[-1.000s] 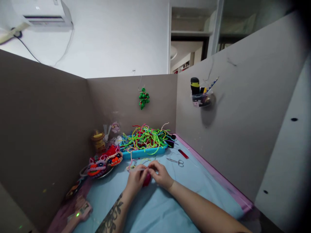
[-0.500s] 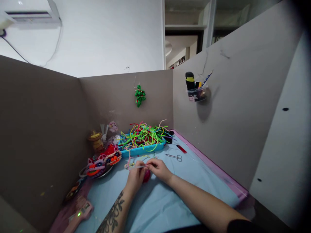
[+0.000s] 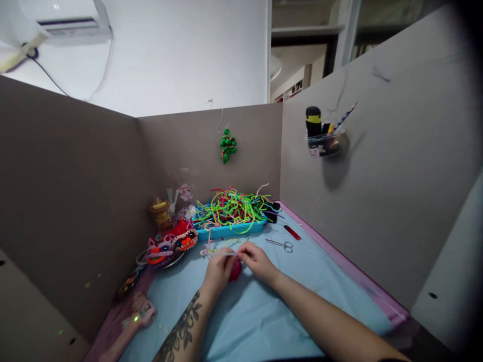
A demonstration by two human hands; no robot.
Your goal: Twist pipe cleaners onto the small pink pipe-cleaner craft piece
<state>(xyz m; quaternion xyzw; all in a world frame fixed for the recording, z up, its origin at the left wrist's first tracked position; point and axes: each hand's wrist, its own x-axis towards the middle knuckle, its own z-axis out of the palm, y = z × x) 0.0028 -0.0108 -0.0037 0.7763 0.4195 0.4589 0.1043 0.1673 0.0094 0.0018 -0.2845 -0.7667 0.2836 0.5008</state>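
My left hand [image 3: 219,271] is closed, its thumb and fingers pressed against a dark pink rounded piece [image 3: 236,270] that hangs just over the blue cloth. A thin pale strip [image 3: 225,254] runs across the top of the left fingers to the right fingertips. My right hand [image 3: 258,262] pinches at the strip's right end, close against the left hand. The fingers hide much of the pink piece, and its exact kind cannot be made out. Loose pastel fuzzy stems [image 3: 209,245] lie just beyond the left hand.
A blue tray [image 3: 226,232] heaped with coloured pipe cleaners [image 3: 241,207] stands at the back. Scissors [image 3: 281,245] and a red flat object [image 3: 292,232] lie right. Fuzzy crafts [image 3: 166,250] fill a plate at left, near a pink glue gun [image 3: 139,314]. Grey panels [image 3: 211,166] surround the table.
The camera view has turned slightly left, so everything sits further right. Both hands stay together at the pink piece and the strip, with only slight finger movement.
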